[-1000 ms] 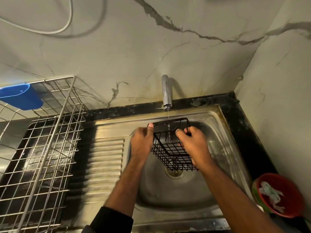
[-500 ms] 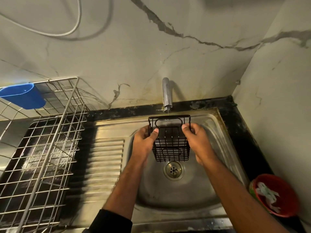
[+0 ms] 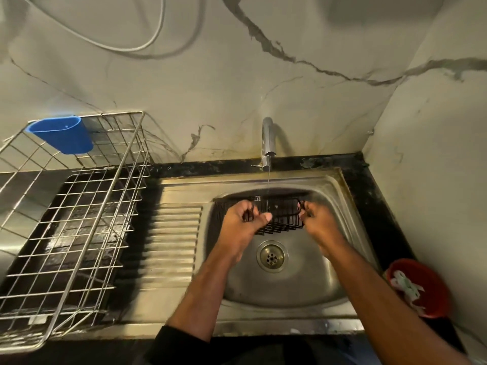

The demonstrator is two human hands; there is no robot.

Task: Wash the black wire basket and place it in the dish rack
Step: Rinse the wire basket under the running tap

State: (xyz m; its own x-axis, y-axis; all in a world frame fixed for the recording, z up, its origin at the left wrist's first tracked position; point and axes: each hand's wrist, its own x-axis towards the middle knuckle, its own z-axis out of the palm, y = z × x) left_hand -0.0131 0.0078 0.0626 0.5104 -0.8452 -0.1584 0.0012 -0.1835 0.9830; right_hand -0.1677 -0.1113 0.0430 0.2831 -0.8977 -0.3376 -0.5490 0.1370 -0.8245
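**Camera Arrangement: Single Head-Worn View**

One wide-angle camera, worn on the person's head, looks forward and steeply down. It faces the marble wall (image 3: 237,88) behind the sink (image 3: 329,259), with the tap (image 3: 267,138) near frame centre. The sink basin lies close below the lens; both forearms enter from the bottom edge. The dish rack (image 3: 79,219) fills the left side, a red bowl (image 3: 421,288) the lower right corner (straight edges bow near the borders). No second view exists, so no region is shared.
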